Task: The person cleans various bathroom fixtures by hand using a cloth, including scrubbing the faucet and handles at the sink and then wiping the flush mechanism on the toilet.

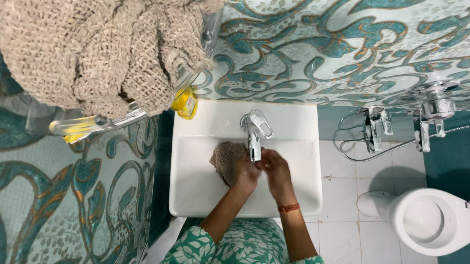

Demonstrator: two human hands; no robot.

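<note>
Below, my left hand (246,174) grasped a beige mesh cloth (225,160) over the white sink (195,192), under the chrome tap (254,132); my right hand (275,170), fingers curled, touched it.

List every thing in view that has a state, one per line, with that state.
Left hand: closed on the mesh cloth, inside the basin.
Right hand: fingers curled, under the spout, against the left hand.
Tap: whether water runs cannot be told.
Basin: no standing water seen.
Toilet: lid up, bowl open.
Knitted cloths: heaped on the clear shelf.
</note>
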